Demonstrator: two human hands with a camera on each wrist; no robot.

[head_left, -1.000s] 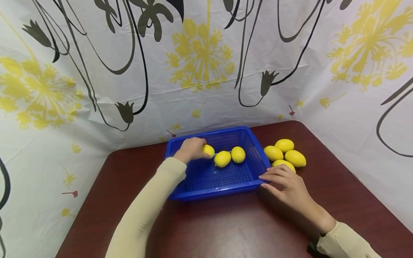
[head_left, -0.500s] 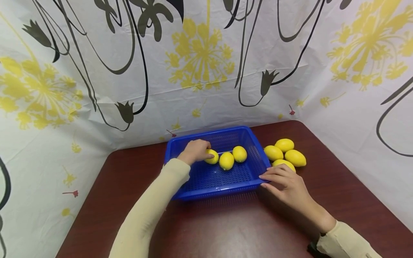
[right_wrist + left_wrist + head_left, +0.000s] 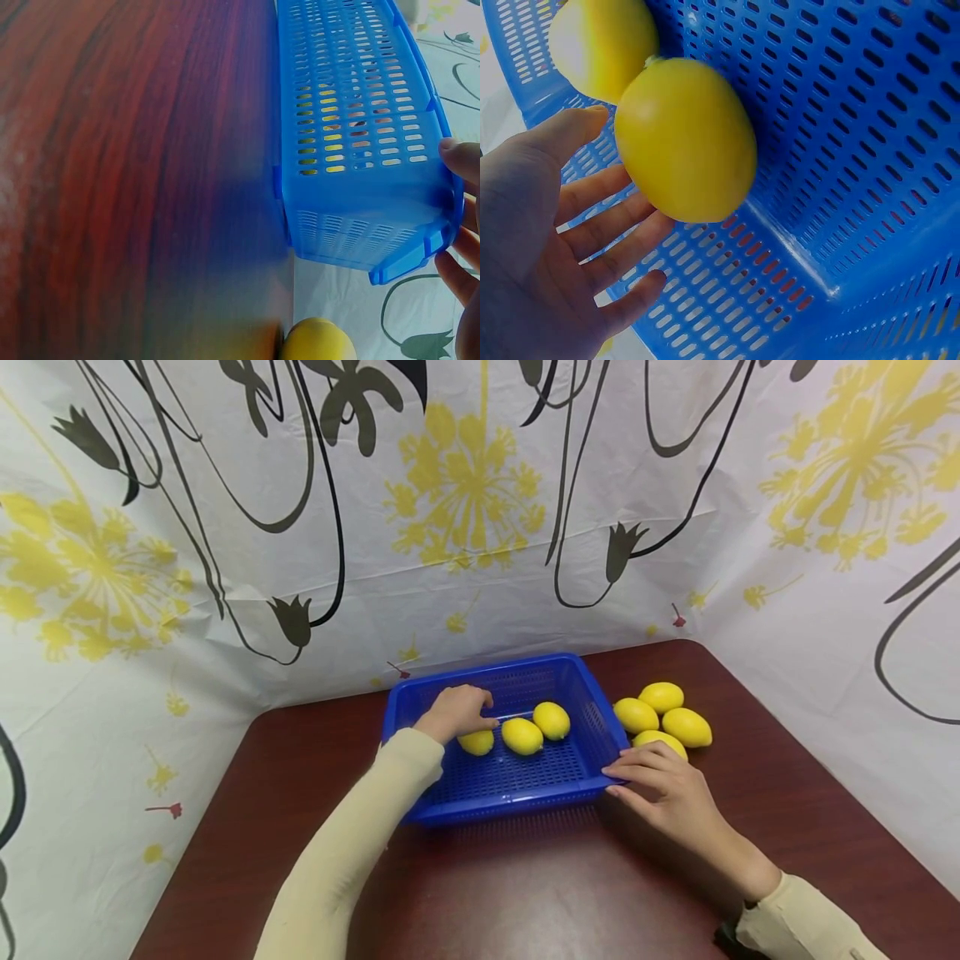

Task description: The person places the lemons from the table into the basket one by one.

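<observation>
Three yellow lemons lie inside the blue plastic basket (image 3: 510,793). My left hand (image 3: 456,712) reaches into it over the leftmost lemon (image 3: 477,743), partly covering that fruit in the head view. From the left wrist view, the fingers of this hand are spread and relaxed, with fingertips right at the side of the nearest lemon (image 3: 686,142). The middle lemon (image 3: 522,737) and the right lemon (image 3: 552,721) sit close together. At the basket's front right corner, my right hand (image 3: 667,789) pinches the rim, thumb in front and fingers along the right side.
Several more lemons (image 3: 686,728) are grouped on the dark red-brown table (image 3: 517,885), just right of the basket. Patterned white sheeting (image 3: 465,610) stands behind the table and along its sides.
The leftmost lemon, first between my left thumb and fingers, moved right, then came away and now lies lower left beneath the hand. The other two lemons rolled slightly. My right hand stayed still.
</observation>
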